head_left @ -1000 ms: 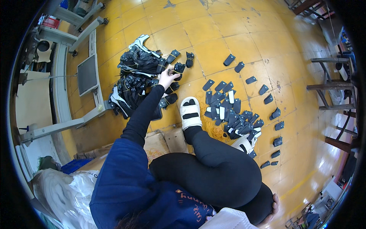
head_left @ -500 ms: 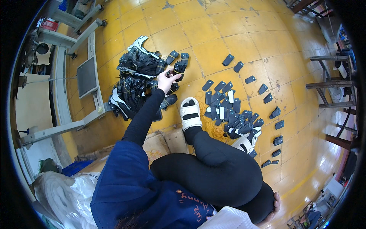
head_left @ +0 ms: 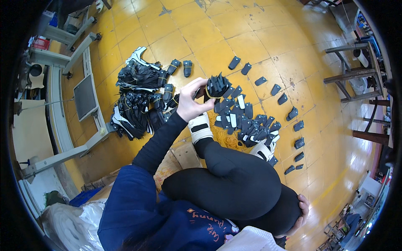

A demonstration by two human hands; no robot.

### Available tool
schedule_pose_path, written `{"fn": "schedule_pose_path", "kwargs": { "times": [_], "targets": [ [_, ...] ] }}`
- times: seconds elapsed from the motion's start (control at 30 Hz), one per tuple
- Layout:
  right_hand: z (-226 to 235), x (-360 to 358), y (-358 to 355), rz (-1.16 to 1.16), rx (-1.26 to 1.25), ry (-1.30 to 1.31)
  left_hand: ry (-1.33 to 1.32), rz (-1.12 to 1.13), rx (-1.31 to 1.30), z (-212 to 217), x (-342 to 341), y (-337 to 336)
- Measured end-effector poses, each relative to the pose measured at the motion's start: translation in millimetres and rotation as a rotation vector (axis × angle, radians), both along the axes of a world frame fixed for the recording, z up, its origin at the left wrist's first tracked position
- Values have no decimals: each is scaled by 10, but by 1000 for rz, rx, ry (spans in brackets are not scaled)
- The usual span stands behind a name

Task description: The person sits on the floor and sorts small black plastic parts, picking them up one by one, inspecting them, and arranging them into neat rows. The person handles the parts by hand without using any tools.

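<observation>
My left hand (head_left: 193, 100) is closed around a bundle of small black pieces (head_left: 218, 85), bound with a yellow rubber band and raised above the floor. Its palm side is hidden from me. Just left of it lie large bundles of black pieces with white parts (head_left: 136, 75). Two smaller banded bundles (head_left: 187, 68) stand at their far edge. Beyond my feet, to the right, is a heap of loose black tabs (head_left: 255, 127), a few showing white faces. My right hand (head_left: 300, 211) rests on my knee, fingers stretched over it, holding nothing.
Yellow rubber bands (head_left: 228, 140) lie scattered between my white sandals (head_left: 200, 127). A curved row of black pieces (head_left: 298, 125) runs along the floor to the right. A grey metal frame (head_left: 90, 142) stands at left, wooden stools (head_left: 356, 79) at right. Cardboard (head_left: 184, 152) lies near my legs.
My left hand has brought the banded bundle away from the large bundles, to the right and nearer to me. My right hand stays on the knee. The whole view has shifted slightly.
</observation>
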State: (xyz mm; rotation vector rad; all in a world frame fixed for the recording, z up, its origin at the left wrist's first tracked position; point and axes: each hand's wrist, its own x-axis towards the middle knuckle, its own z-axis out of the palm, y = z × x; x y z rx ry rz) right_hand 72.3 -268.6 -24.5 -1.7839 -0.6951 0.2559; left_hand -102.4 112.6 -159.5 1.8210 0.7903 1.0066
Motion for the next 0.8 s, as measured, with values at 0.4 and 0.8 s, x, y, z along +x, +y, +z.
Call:
{"fn": "schedule_pose_path", "kwargs": {
  "times": [0.4, 0.8],
  "targets": [
    [-136, 46, -181, -1, 100, -37, 697, 452, -299, -1714, -750, 1517],
    [-122, 118, -132, 85, 196, 67, 815, 407, -424, -2419, -886, 1348]
  ]
}}
